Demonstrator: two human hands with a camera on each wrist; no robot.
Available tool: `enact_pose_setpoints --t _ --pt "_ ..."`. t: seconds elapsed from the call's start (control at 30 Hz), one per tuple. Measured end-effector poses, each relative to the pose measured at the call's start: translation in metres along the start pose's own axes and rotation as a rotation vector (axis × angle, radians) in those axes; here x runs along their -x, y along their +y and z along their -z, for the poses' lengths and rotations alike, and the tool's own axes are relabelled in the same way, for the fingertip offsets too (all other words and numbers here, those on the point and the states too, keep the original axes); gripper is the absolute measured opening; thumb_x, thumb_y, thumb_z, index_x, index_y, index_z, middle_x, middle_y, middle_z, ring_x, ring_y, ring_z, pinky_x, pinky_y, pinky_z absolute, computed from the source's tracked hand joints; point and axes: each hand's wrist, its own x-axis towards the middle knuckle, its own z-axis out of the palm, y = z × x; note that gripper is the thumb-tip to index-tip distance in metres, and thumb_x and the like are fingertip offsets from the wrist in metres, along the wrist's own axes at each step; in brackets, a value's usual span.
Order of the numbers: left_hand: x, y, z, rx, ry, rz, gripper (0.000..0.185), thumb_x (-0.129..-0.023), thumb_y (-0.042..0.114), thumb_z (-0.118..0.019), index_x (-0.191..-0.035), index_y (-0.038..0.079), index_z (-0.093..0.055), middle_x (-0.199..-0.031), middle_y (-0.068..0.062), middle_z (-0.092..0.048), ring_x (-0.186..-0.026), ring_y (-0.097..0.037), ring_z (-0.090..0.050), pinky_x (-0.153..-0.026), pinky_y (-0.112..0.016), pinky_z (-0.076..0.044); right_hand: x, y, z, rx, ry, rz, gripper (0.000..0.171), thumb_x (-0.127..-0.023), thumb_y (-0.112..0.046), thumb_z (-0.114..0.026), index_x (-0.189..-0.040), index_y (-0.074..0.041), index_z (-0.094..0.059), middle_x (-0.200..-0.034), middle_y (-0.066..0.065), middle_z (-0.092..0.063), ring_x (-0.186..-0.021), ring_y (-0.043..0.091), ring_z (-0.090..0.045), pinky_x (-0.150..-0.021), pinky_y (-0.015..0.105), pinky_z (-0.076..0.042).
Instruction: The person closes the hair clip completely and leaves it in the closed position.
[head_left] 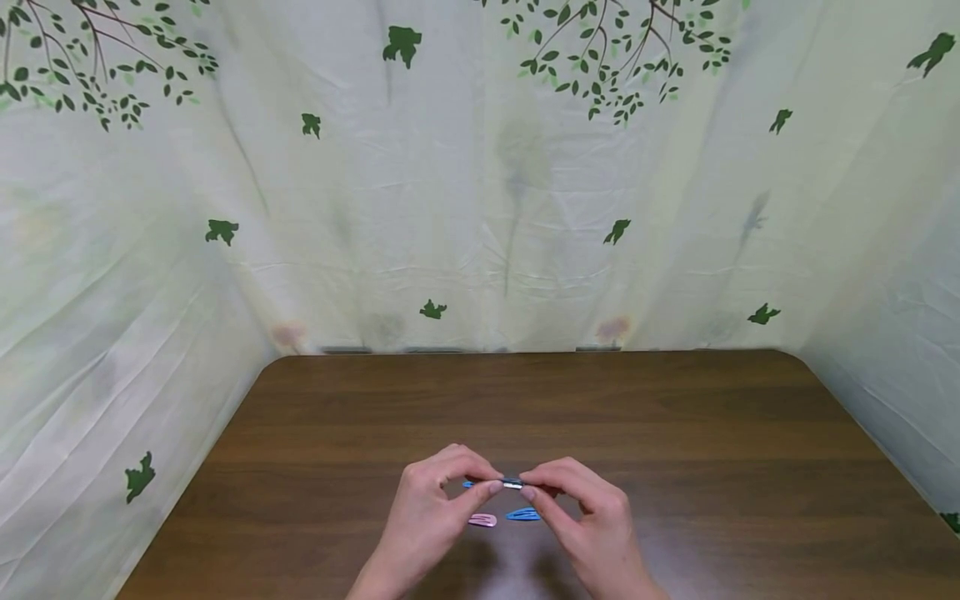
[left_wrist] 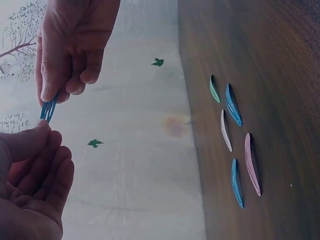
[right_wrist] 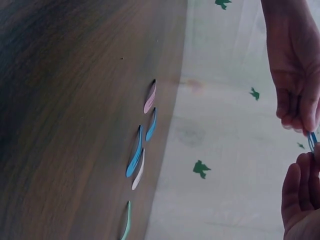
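Note:
Both hands meet just above the wooden table, near its front edge. Between them they pinch one small blue hair clip: my left hand holds its left end and my right hand holds its right end. In the left wrist view the clip hangs between the right hand above and the left hand below. The right wrist view has the same clip at its right edge. Under the hands lie a pink clip and a blue clip.
Several more clips lie on the table in a loose group: green, blue, white, pink and blue. A pale cloth printed with green leaves and branches hangs behind and beside the table.

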Motion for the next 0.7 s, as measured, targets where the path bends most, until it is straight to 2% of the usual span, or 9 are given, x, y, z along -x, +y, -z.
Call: enact_pose_setpoints --t 0.13,0.27,0.47,0.57,0.7 --pt "-0.001 0.000 0.002 0.023 -0.031 0.011 0.009 -0.084 0.010 -0.078 -0.087 0.017 -0.075 -0.084 0.008 -0.069 -0.079 -0.009 -0.063 -0.068 -0.027 -0.050 0.007 0.012 0.000 -0.094 -0.026 -0.041 0.030 -0.079 0.017 -0.071 -0.101 -0.004 -0.072 -0.088 0.008 -0.068 -0.080 0.016 -0.063 -0.073 0.021 -0.052" --pt "-0.001 0.001 0.005 0.089 -0.108 0.066 0.008 -0.087 0.013 -0.075 -0.090 0.020 -0.073 -0.086 0.008 -0.068 -0.081 -0.012 -0.063 -0.072 -0.028 -0.050 0.010 0.017 0.004 -0.256 -0.093 -0.179 0.028 -0.084 0.016 -0.066 -0.104 -0.003 -0.071 -0.093 0.010 -0.068 -0.084 0.017 -0.064 -0.073 0.026 -0.055" --pt "-0.002 0.001 0.008 0.273 -0.228 0.184 0.005 -0.090 0.012 -0.072 -0.089 0.017 -0.072 -0.085 0.001 -0.068 -0.082 -0.018 -0.062 -0.077 -0.030 -0.052 0.006 0.018 0.015 -0.406 -0.236 -0.357 0.015 -0.093 0.006 -0.062 -0.102 -0.003 -0.070 -0.090 0.017 -0.067 -0.076 0.021 -0.065 -0.071 0.032 -0.056" --pt "-0.002 0.002 0.008 0.319 -0.236 0.219 0.004 -0.090 0.012 -0.072 -0.090 0.016 -0.073 -0.087 -0.003 -0.068 -0.083 -0.019 -0.063 -0.074 -0.033 -0.055 0.004 0.018 0.017 -0.456 -0.262 -0.473 0.010 -0.095 0.002 -0.061 -0.102 0.001 -0.068 -0.085 0.015 -0.066 -0.073 0.021 -0.063 -0.073 0.034 -0.056" --pt "-0.001 0.006 0.007 0.322 -0.206 0.277 0.005 -0.089 0.013 -0.073 -0.094 0.014 -0.074 -0.092 -0.005 -0.068 -0.086 -0.020 -0.063 -0.068 -0.037 -0.058 0.004 0.017 0.016 -0.525 -0.222 -0.683 0.017 -0.096 -0.006 -0.063 -0.106 0.006 -0.066 -0.081 0.010 -0.065 -0.075 0.018 -0.063 -0.077 0.033 -0.055"
